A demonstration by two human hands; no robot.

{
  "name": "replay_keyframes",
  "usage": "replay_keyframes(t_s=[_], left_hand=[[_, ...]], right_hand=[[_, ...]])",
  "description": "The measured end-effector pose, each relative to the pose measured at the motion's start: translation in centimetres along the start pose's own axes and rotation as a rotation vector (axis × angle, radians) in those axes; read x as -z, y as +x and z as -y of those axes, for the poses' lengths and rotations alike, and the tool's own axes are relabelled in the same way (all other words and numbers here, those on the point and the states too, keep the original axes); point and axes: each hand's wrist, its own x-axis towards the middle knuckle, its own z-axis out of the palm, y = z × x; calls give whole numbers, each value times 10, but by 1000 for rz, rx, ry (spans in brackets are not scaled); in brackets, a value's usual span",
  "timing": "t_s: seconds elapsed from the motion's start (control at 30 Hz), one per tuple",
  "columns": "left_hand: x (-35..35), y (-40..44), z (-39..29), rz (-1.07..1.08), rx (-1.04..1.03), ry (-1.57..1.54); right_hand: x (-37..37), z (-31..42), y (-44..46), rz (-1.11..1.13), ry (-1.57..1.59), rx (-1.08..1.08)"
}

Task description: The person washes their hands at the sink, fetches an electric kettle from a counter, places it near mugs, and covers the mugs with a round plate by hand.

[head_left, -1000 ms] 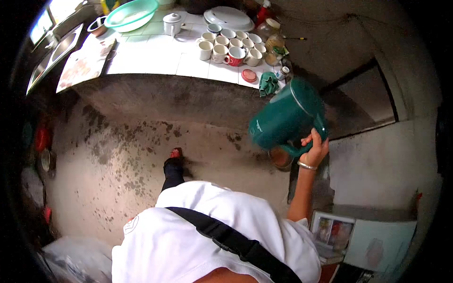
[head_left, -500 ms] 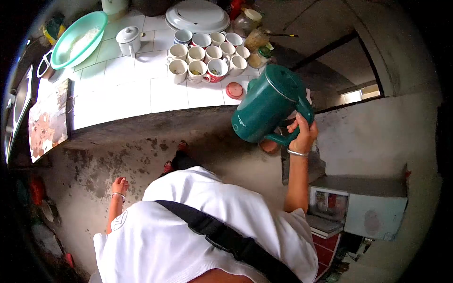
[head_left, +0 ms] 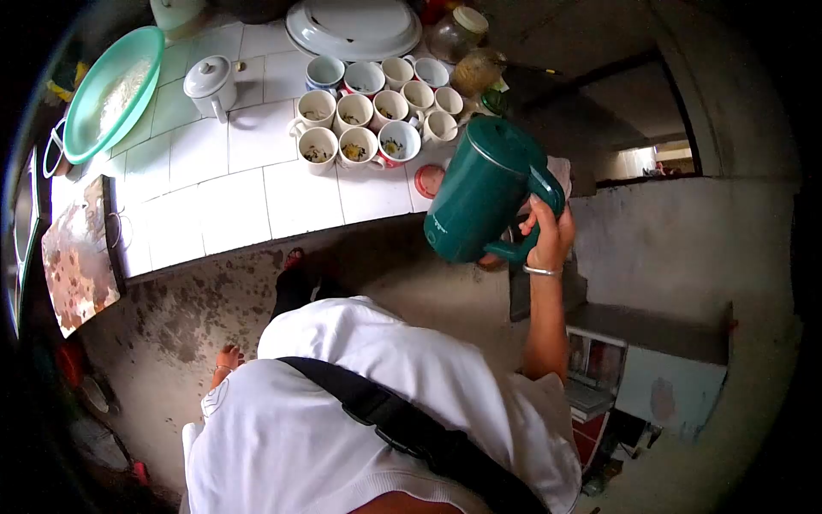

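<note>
Dark-green and glossy, the tall electric kettle with a looped handle (head_left: 484, 188) is held up at the counter's near edge by the person's right hand (head_left: 550, 237), fingers curled around that handle, so its body lies to the left of them. Its long axis slants in view from the lidded end at upper right to the base at lower left, and the cluster of cream-white ceramic mugs (head_left: 352, 123) sits beyond it, forward and left, on the white-tiled counter (head_left: 235, 201). Of the two, the right hand is nearer the mugs; the left hand (head_left: 229, 357) is low at the person's side, well apart from them, its fingers loose with nothing seen in them.
</note>
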Motion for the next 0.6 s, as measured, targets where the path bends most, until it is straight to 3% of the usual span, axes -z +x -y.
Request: replay_keyframes(t_s=[0.03,0.07,0.17,0.2,0.6], left_hand=[[1,1,-7,33,27,-19],[1,4,-10,-6,-81,18],[-28,-43,-72,-182,-144,22],[-26,-39,-78,-130,-149,-80],[-40,-47,-119,-134,-110,62]], right_hand=[[-3,1,3,-6,-22,-10],[-6,1,5,-10,-44,-17],[-15,2,10,-35,-45,-37],[-17,1,11,-36,-45,-37],[-23,2,20,-67,-54,-59]])
